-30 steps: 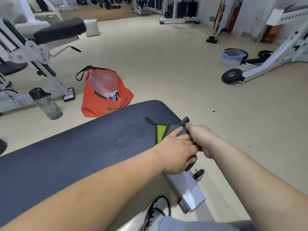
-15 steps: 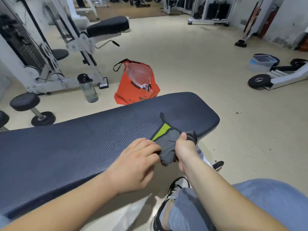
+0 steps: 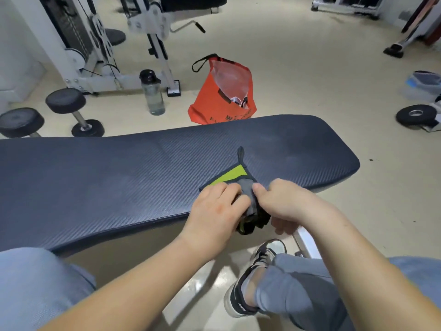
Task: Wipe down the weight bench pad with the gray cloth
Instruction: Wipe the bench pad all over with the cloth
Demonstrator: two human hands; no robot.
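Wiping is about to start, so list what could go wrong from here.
1. The gray cloth with a lime-green panel is bunched between the left hand and right hand at the near edge of the dark ribbed bench pad, partly hanging off; a loose grip could drop it on the floor.
2. Wiped while bunched, it would likely miss patches.

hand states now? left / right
Left hand: holds the gray cloth, fingers curled on it.
Right hand: pinches the same cloth.
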